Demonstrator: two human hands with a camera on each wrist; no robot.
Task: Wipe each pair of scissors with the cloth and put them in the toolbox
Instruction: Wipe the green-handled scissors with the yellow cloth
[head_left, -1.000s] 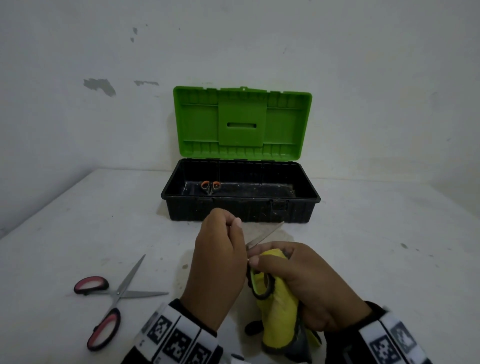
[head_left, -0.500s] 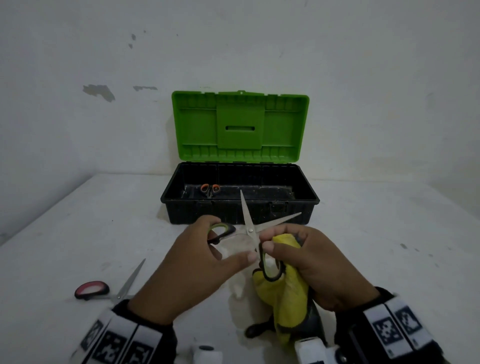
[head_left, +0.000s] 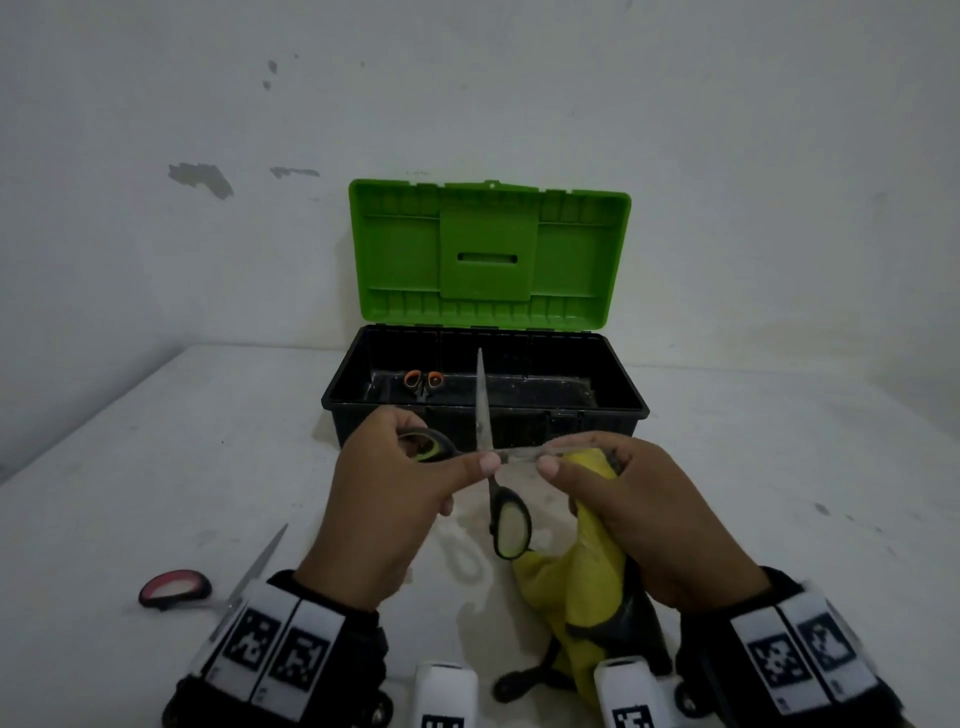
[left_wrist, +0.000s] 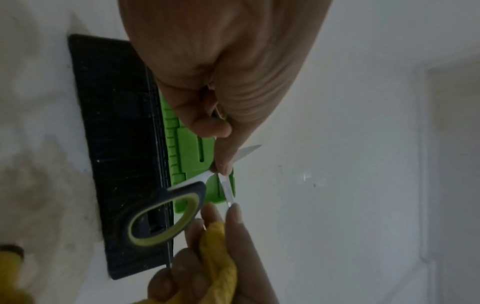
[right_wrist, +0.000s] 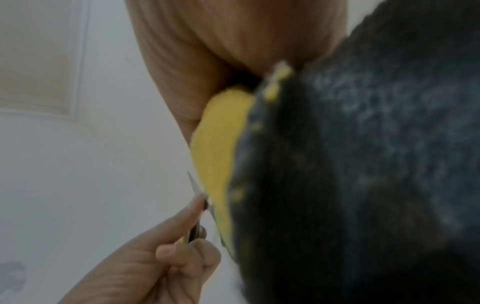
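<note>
Here the left hand (head_left: 384, 499) grips one black-and-green handle loop of the open scissors (head_left: 485, 441), fingers curled through and around the loop, the thumb pressed near the pivot. The scissors are held in the air in front of the toolbox (head_left: 613, 410), blades spread wide: one blade points up and away toward the box, the other runs sideways to the right. The right hand (head_left: 639, 509) pinches that sideways blade between thumb and forefinger, while its other fingers are curled round the yellow cloth (head_left: 576, 566), which hangs down from the palm toward the desk (head_left: 156, 467). The second handle loop hangs free below the pivot, just beside the cloth. In the right wrist view the cloth shows a dark reverse side and fills most of the picture.

The toolbox stands at the back of the desk, its green lid (head_left: 488, 260) raised upright. Inside, at the left of the black tray, lies an orange-handled pair of scissors (head_left: 423, 380). On the desk at the left, partly hidden by the left wrist, lies a red-handled pair of scissors (head_left: 174, 590).
</note>
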